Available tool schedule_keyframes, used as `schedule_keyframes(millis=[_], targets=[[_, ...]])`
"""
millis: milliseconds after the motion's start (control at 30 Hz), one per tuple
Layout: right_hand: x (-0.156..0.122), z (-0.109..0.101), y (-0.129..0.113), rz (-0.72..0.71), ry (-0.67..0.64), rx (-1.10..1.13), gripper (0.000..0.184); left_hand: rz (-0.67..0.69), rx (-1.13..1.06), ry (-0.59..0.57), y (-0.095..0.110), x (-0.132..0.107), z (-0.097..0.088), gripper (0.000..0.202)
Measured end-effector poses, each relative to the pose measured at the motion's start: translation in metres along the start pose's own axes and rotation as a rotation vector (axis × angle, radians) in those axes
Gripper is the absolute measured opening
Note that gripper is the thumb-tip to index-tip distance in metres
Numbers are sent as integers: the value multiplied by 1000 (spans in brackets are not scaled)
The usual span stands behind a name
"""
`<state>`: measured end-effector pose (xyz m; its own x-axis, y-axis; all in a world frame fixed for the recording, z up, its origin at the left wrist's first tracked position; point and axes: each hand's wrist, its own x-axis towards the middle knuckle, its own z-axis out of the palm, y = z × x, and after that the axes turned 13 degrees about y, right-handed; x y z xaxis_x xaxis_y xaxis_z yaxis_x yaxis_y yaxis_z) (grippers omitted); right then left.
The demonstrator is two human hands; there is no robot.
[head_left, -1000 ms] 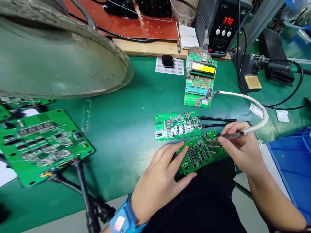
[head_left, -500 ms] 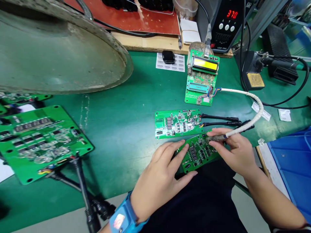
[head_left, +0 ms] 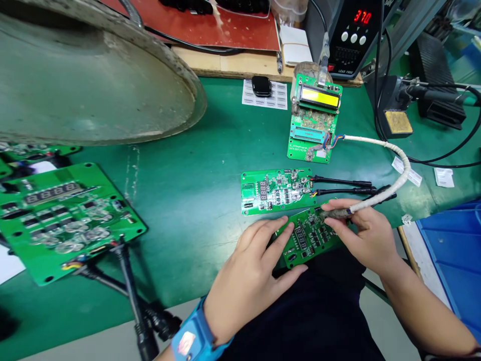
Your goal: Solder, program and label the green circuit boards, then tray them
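Note:
My left hand (head_left: 255, 276) holds the left end of a green circuit board (head_left: 304, 238), fingers on its upper edge and thumb at the lower one. This board lies tilted at the table's front edge and bears a four-digit display. In my right hand (head_left: 366, 233) a dark probe (head_left: 335, 214) is pinched between thumb and fingers, its tip at the board's upper right. Its contact point is hidden. From the probe a white wrapped cable (head_left: 400, 178) curves up to a programmer board (head_left: 311, 120) with a lit yellow screen. Just behind lies a second circuit board (head_left: 278, 192) with black leads.
A big metal lamp shade (head_left: 97, 80) overhangs the left side, above a larger-looking circuit board (head_left: 71, 220) with thick black cables. At the back right stand a soldering station (head_left: 349, 40) reading 370 and an iron in its holder (head_left: 398, 110). A blue bin (head_left: 451, 245) sits at right.
The view has shifted very slightly. Both hands, the board and the probe keep the same positions relative to each other.

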<state>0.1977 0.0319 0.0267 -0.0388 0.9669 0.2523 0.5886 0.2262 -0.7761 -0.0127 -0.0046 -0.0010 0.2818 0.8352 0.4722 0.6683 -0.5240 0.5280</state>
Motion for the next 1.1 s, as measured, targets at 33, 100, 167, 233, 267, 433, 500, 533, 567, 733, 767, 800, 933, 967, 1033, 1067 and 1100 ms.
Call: schedule_keyframes(millis=[33,100,167,233,267,433,500,533,567,733,767,800,933,967,1033,1067,1100], targets=[[0,0,-1,-10,2,-11,23,-3,1,0,0,0,0,52],[2,-1,-2,-30,-13,-49,23,-12,3,-1,0,0,0,51],[3,-3,-5,-42,-50,-94,25,-17,2,-5,0,-1,0,52],[5,-3,-7,-45,-87,-124,27,-18,3,-5,0,-1,0,52],[6,-3,-8,-42,-99,-130,28,-17,4,-4,0,-2,0,52],[9,2,-10,36,-116,-122,29,-16,8,4,1,-1,0,51],[8,3,-10,93,-99,-102,28,-12,9,6,1,-1,0,51],[7,4,-10,121,-87,-90,28,-11,12,5,1,-1,0,51],[7,5,-9,146,-74,-79,27,-10,14,5,1,-1,0,52],[4,7,-8,184,-28,-58,23,-7,20,11,0,-3,0,51],[4,7,-9,181,-23,-59,23,-7,23,12,0,-3,0,51],[4,8,-9,178,-19,-61,23,-7,25,12,0,-2,0,50],[4,8,-11,167,2,-74,22,2,29,14,-1,-2,1,49],[3,8,-11,164,8,-75,21,4,31,17,0,-2,1,50],[3,9,-11,161,18,-75,21,7,34,23,0,-2,1,50],[2,9,-11,161,23,-74,21,6,34,24,0,-2,1,50],[2,10,-10,160,29,-75,21,4,34,25,0,-2,1,50]])
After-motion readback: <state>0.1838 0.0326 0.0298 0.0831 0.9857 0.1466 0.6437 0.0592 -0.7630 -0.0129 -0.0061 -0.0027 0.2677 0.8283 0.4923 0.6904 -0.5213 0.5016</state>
